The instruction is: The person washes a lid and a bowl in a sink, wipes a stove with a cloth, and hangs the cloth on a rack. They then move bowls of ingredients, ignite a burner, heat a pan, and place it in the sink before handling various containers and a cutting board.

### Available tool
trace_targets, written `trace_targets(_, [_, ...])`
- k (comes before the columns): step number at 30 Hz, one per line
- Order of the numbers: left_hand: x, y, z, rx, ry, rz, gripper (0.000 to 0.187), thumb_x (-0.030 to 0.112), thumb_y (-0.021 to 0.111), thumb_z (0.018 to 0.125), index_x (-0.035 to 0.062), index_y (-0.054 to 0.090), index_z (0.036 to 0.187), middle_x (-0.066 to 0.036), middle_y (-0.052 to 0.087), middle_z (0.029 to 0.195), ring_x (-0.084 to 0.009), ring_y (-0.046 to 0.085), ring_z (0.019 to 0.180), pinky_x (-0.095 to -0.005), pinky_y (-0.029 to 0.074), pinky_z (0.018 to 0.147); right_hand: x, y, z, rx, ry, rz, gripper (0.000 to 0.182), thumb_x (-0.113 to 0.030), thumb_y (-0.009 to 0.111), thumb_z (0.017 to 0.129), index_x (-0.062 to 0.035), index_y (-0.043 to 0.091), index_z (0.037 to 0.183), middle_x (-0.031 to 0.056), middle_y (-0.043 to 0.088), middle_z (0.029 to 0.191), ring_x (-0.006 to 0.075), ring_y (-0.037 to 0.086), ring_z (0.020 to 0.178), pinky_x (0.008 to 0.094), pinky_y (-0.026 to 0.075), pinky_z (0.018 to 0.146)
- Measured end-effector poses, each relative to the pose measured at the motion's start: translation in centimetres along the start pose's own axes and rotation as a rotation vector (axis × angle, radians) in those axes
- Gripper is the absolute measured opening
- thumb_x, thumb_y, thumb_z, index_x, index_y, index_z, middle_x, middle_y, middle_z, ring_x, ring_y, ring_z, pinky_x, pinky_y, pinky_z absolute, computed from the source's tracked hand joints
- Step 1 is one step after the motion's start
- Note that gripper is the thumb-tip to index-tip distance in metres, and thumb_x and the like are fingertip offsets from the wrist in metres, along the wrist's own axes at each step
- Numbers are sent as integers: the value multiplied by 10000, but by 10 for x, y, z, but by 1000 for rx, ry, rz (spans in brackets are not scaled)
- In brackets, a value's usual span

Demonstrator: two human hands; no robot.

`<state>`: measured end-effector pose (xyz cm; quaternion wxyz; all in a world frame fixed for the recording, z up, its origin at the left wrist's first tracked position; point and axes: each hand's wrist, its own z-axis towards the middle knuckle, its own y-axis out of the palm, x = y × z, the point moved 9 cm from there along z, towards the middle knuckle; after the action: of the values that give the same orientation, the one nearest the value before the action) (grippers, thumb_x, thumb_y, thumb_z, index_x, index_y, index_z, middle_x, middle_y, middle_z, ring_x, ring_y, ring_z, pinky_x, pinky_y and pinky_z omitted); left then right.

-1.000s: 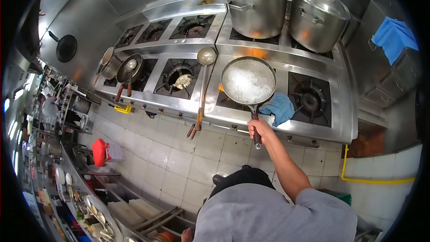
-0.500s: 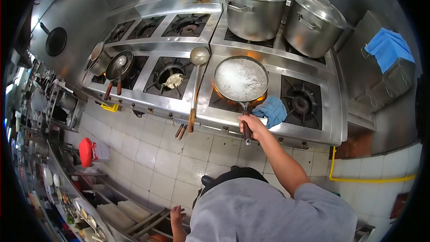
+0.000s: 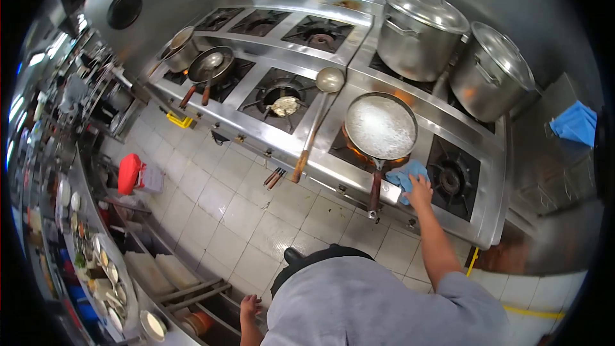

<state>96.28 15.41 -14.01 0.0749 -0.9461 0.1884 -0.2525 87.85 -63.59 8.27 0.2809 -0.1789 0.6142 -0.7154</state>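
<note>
My right hand (image 3: pixel 420 193) is on a crumpled blue cloth (image 3: pixel 405 173) at the stove's front edge, its fingers pressed into the fabric. Just left of the cloth, the brown handle (image 3: pixel 375 197) of a frying pan sticks out over the edge with no hand on it. White, bubbling liquid (image 3: pixel 381 127) fills the pan, and flame glows beneath. Low in the view, my left hand (image 3: pixel 250 305) hangs beside my body, fingers loosely apart and holding nothing. A long-handled ladle (image 3: pixel 312 131) lies across the stovetop left of the pan.
Two lidded stockpots (image 3: pixel 419 35) (image 3: pixel 492 74) stand on the back burners. Farther left are a pan with a ladle (image 3: pixel 216 64) and a saucepan (image 3: pixel 181 53). A blue cloth (image 3: pixel 574 123) hangs at right. A red bag (image 3: pixel 130 173) and counter (image 3: pixel 131 301) are on the left.
My right hand has let go of the pan handle and moved right onto the blue cloth. The view has shifted, so the stove appears lower and farther right. My left hand still hangs low.
</note>
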Motion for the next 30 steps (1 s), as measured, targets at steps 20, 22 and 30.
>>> trace_targets(20, [-83, -31, -10, 190, 5, -369, 289, 298, 576, 910, 72, 565, 1091, -85, 657, 903, -174, 578, 570, -319, 491, 488, -67, 38, 279, -185, -257, 450, 391, -143, 649, 792, -44, 614, 1168, 112, 652, 1008, 249, 643, 870, 377, 552, 609])
trace_targets(22, [-90, -35, -16, 227, 18, -425, 335, 334, 592, 893, 83, 575, 1114, -82, 654, 901, -185, 588, 581, -309, 468, 471, -157, -15, 238, -425, -150, 680, 363, -214, 598, 855, -98, 591, 1199, 53, 625, 954, 133, 580, 714, 265, 465, 466])
trace_targets(30, [-164, -59, -7, 287, -79, -655, 345, 376, 603, 866, 82, 597, 1046, -90, 639, 898, -208, 604, 597, -305, 431, 444, -541, -74, -60, -1066, -633, 886, 257, -188, 557, 911, -104, 599, 1151, 1, 577, 724, 63, 515, 551, 205, 439, 486])
